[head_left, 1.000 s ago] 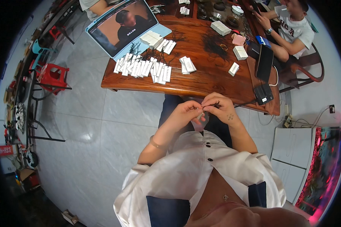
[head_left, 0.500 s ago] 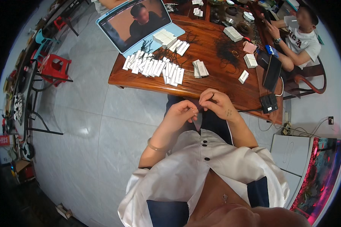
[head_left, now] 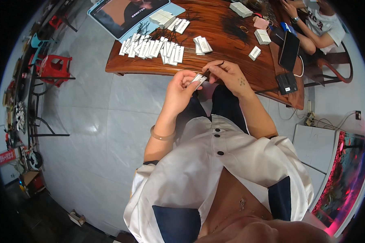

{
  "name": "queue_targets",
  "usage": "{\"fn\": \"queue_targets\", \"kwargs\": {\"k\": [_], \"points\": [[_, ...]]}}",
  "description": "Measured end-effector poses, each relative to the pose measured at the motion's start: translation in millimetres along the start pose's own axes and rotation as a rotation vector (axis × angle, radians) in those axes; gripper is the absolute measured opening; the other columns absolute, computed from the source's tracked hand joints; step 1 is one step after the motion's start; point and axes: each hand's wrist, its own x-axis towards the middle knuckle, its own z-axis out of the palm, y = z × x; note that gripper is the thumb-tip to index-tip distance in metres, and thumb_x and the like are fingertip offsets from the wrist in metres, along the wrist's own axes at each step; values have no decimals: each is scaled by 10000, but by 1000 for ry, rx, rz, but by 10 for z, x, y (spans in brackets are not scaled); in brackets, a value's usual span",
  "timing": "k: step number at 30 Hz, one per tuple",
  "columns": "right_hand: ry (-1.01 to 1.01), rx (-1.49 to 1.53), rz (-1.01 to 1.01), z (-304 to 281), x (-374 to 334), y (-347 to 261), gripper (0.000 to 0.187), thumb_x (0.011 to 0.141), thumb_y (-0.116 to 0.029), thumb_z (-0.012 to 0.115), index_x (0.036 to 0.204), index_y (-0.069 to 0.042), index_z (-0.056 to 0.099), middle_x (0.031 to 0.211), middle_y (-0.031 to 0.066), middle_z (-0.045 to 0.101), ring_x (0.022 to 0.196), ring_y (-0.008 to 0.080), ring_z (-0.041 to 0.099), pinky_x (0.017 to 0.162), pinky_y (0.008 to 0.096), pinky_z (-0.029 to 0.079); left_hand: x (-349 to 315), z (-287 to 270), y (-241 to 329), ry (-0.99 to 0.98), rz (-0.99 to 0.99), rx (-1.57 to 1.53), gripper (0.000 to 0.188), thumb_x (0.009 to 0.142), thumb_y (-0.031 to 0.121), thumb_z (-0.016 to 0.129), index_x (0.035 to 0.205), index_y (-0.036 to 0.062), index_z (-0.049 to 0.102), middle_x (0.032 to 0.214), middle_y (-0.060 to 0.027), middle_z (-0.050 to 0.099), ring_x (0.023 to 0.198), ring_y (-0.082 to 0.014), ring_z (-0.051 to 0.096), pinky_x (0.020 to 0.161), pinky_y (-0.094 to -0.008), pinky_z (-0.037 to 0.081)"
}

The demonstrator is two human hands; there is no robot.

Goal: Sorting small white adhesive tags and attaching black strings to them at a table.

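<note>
Tag [head_left: 198, 79], probably light and stiff, is pinched in the left hand [head_left: 183, 87] by the surface [head_left: 215, 24]'s near edge; its long sides should suit gripping. The right hand [head_left: 222, 74] curls beside its far end, hold unclear.

A white short-sleeved shirt [head_left: 178, 166] with dark round buttons [head_left: 220, 153] and navy panels [head_left: 176, 222] tops dark trousers [head_left: 227, 106], a pendant [head_left: 242, 203] shows at the neckline, a pale bangle [head_left: 163, 137] rings the left forearm [head_left: 169, 116], and small dots [head_left: 241, 82] mark the right hand [head_left: 228, 75].
</note>
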Motion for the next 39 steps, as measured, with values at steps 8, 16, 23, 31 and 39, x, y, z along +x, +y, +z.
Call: {"fn": "queue_targets", "kwargs": {"k": [8, 16, 23, 31, 39], "points": [[103, 25, -82, -135, -213, 177, 169, 879, -134, 647, 955, 15, 665, 814, 34, 635, 654, 72, 545, 595, 207, 442, 13, 218, 9, -70, 3, 14, 151, 877, -31, 597, 1016, -18, 541, 873, -65, 646, 782, -110, 623, 704, -236, 526], [174, -41, -30, -152, -97, 99, 155, 886, -141, 634, 916, 10, 651, 767, 27, 612, 631, 57, 528, 572, 198, 423, 159, 141, -135, -5, 158, 82, 162, 865, -15, 626, 1012, 10, 563, 856, -15, 636, 748, -60, 565, 652, -185, 433], [195, 27, -158, -183, 96, 82, 167, 881, -162, 641, 862, 4, 650, 701, 5, 582, 626, 52, 511, 592, 198, 396, 118, 76, 33, 37, 181, 147, 154, 858, -24, 632, 1001, -1, 578, 827, -7, 625, 737, -54, 546, 650, -195, 434], [56, -177, -55, -72, 334, 61, 189, 870, -167, 642, 905, 19, 652, 753, 50, 632, 640, 76, 565, 602, 213, 440, 295, -29, -92, 162, 210, 117, 168, 855, -33, 627, 1016, -18, 579, 822, -13, 633, 720, -50, 548, 639, -189, 430], [154, -906, -303, -385, 584, -75, 287, 780, -155, 712, 1015, 0, 655, 971, 75, 653, 766, 163, 627, 709, 286, 495, 556, -115, -143, 321, 355, 259, 227, 830, 0, 658, 1047, -16, 592, 833, -45, 658, 721, -74, 574, 646, -210, 456]]}}
